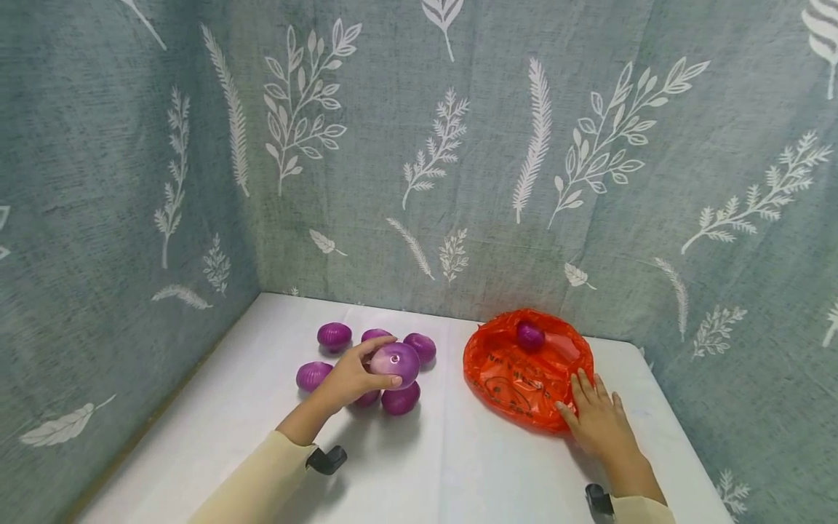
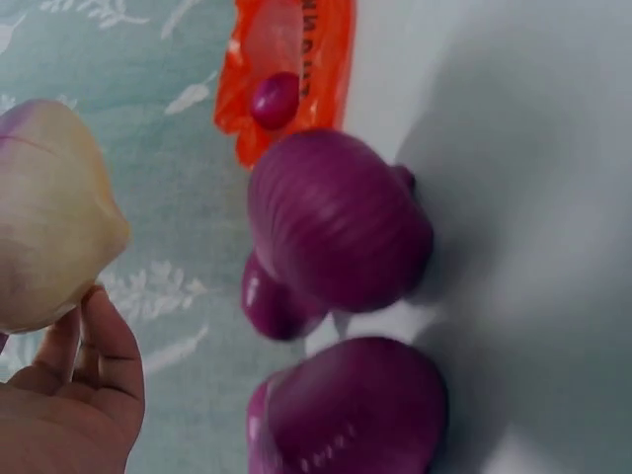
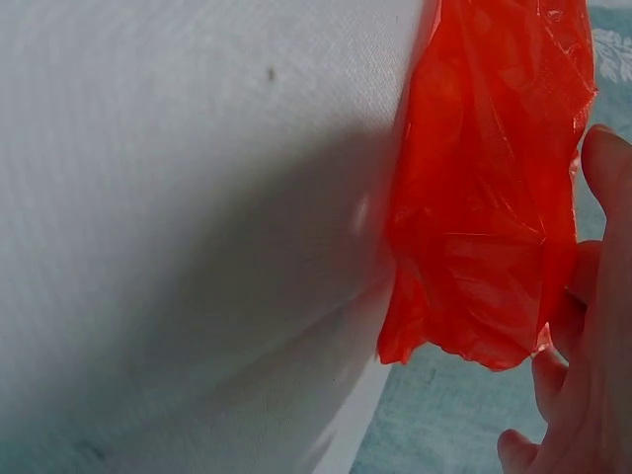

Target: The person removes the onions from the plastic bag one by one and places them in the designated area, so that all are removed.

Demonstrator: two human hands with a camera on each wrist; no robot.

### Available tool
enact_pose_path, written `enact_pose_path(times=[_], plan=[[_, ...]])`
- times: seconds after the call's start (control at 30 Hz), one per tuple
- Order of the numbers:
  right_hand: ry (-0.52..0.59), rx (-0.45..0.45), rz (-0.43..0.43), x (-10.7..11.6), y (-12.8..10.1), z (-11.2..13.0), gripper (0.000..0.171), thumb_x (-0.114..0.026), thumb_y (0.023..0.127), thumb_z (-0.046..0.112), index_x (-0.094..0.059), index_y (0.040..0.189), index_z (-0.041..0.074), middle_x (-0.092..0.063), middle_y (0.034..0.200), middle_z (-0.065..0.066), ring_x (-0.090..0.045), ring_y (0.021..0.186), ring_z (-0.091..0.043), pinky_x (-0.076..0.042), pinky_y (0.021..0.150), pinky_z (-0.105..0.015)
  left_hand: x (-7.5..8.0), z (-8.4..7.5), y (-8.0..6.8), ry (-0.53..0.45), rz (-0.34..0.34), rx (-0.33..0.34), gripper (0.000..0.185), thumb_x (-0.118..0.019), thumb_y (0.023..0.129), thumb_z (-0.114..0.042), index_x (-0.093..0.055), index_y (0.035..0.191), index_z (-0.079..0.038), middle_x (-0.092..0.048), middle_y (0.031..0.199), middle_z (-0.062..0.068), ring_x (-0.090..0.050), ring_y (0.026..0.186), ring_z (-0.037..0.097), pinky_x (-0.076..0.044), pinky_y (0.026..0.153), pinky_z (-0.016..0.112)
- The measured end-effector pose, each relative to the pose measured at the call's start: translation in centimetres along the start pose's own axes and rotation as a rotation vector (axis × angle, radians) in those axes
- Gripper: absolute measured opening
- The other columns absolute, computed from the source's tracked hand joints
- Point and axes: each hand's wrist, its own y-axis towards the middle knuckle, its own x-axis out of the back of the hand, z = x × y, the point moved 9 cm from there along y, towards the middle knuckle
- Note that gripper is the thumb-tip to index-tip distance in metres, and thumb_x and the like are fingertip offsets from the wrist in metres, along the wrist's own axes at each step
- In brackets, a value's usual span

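Observation:
My left hand (image 1: 348, 378) grips a purple-and-white onion (image 1: 398, 364) between thumb and fingers, above a group of red onions (image 1: 401, 398) on the white table. In the left wrist view the held onion (image 2: 49, 217) shows its pale side, with fingertips against its lower edge. To the right stands a red plastic bag (image 1: 504, 386) with its mouth spread wide and one red onion (image 1: 530, 336) inside. My right hand (image 1: 602, 422) rests on the bag's near right rim, fingers spread. In the right wrist view its fingers (image 3: 604, 168) lie along the bag's side.
More red onions (image 1: 334, 337) lie around and behind the left hand. The white table (image 1: 452, 451) stretches between the onions and the bag. Grey-green leaf-patterned cloth (image 1: 393, 145) hangs behind the table and along its left side.

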Motion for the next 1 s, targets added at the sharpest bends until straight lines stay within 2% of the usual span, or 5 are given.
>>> enact_pose_path(times=[0.27,0.47,0.6,0.83,1.0], plan=[[0.020,-0.013,0.025,-0.1,-0.1,0.0,0.079,-0.043,0.100,0.052,-0.026,0.148,-0.009,-0.021,0.154,-0.028,-0.011,0.141,-0.048,-0.008,0.106,-0.070,1.9,0.6,-1.2,-0.023,-0.012,-0.001,0.076,-0.086,0.075,-0.021,-0.050,0.141,-0.014,-0.049,0.136,0.017,-0.056,0.115,0.035,-0.051,0.091,0.045],[0.032,-0.024,0.044,-0.2,-0.2,0.1,0.078,-0.048,0.099,0.047,-0.025,0.148,-0.009,-0.020,0.154,-0.029,-0.010,0.141,-0.048,-0.007,0.106,-0.070,2.9,1.6,-2.0,0.008,-0.040,0.046,0.075,-0.087,0.074,-0.024,-0.052,0.140,-0.019,-0.047,0.139,0.014,-0.054,0.117,0.036,-0.052,0.089,0.046],[0.041,-0.031,0.051,-0.2,-0.3,0.0,0.079,-0.048,0.099,0.048,-0.025,0.148,-0.010,-0.020,0.154,-0.029,-0.010,0.141,-0.048,-0.007,0.106,-0.070,3.3,1.9,-2.7,0.022,-0.049,0.057,0.075,-0.087,0.074,-0.025,-0.052,0.139,-0.018,-0.047,0.139,0.017,-0.053,0.119,0.037,-0.051,0.090,0.047],[0.045,-0.028,0.039,-0.1,-0.2,0.1,0.079,-0.049,0.099,0.048,-0.024,0.148,-0.009,-0.020,0.154,-0.029,-0.012,0.140,-0.048,-0.009,0.106,-0.070,4.0,2.0,-4.1,0.065,-0.042,0.031,0.074,-0.086,0.074,-0.026,-0.052,0.138,-0.014,-0.053,0.134,0.016,-0.055,0.116,0.033,-0.050,0.091,0.043],[0.057,-0.034,0.053,-0.3,-0.1,0.1,0.080,-0.050,0.098,0.046,-0.022,0.149,-0.010,-0.018,0.154,-0.030,-0.010,0.141,-0.048,-0.008,0.106,-0.070,4.2,2.6,-5.0,0.044,-0.036,0.024,0.074,-0.086,0.075,-0.023,-0.051,0.139,-0.010,-0.053,0.134,0.016,-0.056,0.116,0.031,-0.050,0.092,0.039]])
